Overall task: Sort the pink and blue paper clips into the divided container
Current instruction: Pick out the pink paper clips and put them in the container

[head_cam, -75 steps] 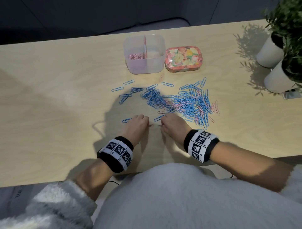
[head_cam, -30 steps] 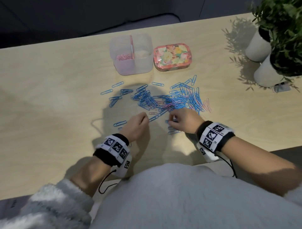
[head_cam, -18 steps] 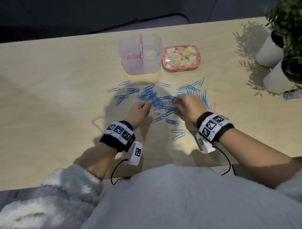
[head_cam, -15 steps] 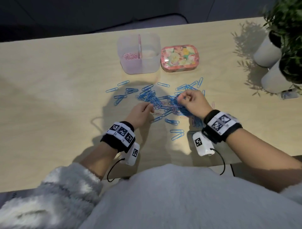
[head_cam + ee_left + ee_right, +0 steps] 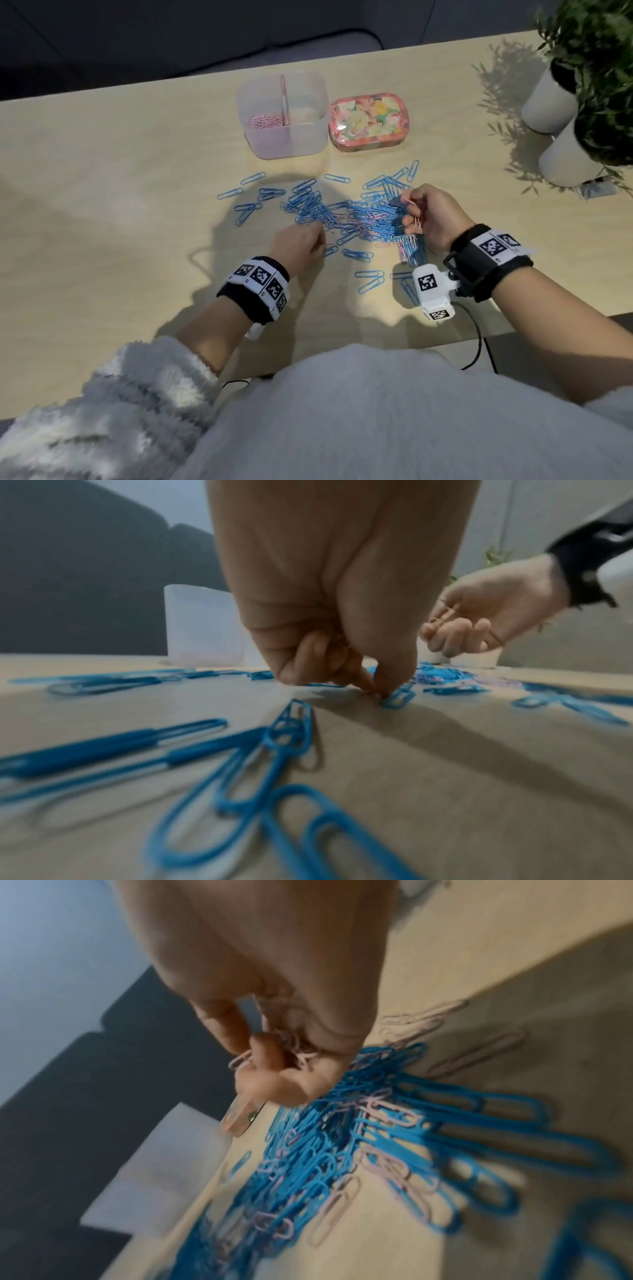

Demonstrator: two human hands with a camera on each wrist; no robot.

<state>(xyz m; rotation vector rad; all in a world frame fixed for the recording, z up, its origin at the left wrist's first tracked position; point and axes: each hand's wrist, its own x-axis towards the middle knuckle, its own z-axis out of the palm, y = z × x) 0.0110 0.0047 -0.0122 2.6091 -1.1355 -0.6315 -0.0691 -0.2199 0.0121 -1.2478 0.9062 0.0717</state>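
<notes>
Picking pinks: right hand fingers curled round small pink wire paper clips; left hand fingers pinch at tabletop; next, carry to far clear divided plastic container, left compartment

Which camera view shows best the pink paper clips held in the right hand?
The right wrist view: the pink paper clips bunch close-up inside the curled right hand. The head view shows only a few small tips, and the left wrist view shows one or two clips far off.

A light wooden desk carries scattered blue and pink paper clips, a translucent divided plastic container, a floral tin and two white plant pots.
</notes>
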